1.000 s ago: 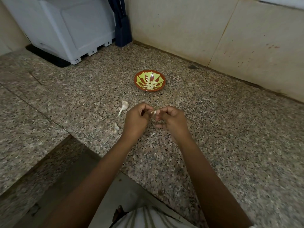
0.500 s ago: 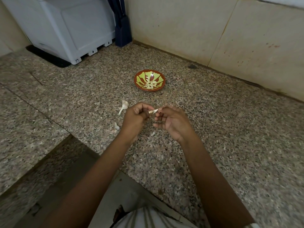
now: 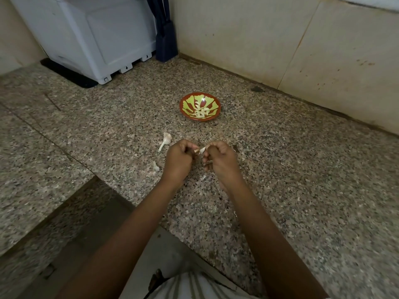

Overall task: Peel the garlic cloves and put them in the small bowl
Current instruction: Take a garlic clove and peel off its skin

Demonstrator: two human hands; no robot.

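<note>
Head camera looks down on a speckled granite worktop (image 3: 302, 169), where both forearms come in from 6 o'clock and the two hands meet near the centre of the view. The left hand (image 3: 178, 161) and the right hand (image 3: 222, 162) are just beside each other, with one garlic clove (image 3: 201, 150) between them, above the worktop. The grip of each hand is narrow: the fingers are curled and the fingertips pinch the clove, the left hand at its brownish end and the right hand at its white end. If the skin is partly off, I cannot tell, the clove is too small. At 12 o'clock from the hands, well apart, the small bowl (image 3: 187, 104) stands on the worktop, red-brown with green pattern, and several peeled cloves (image 3: 200, 112) lie inside. At 10 o'clock from the left hand, near it, lies a white garlic stem (image 3: 165, 140). A scrap of skin (image 3: 155, 166) lies at 9 o'clock of the left hand, and another small scrap (image 3: 203, 177) lies under the hands. At 11 o'clock of the view a white appliance (image 3: 90, 33) stands, with a dark blue object (image 3: 165, 39) beside it against the wall (image 3: 280, 39).
</note>
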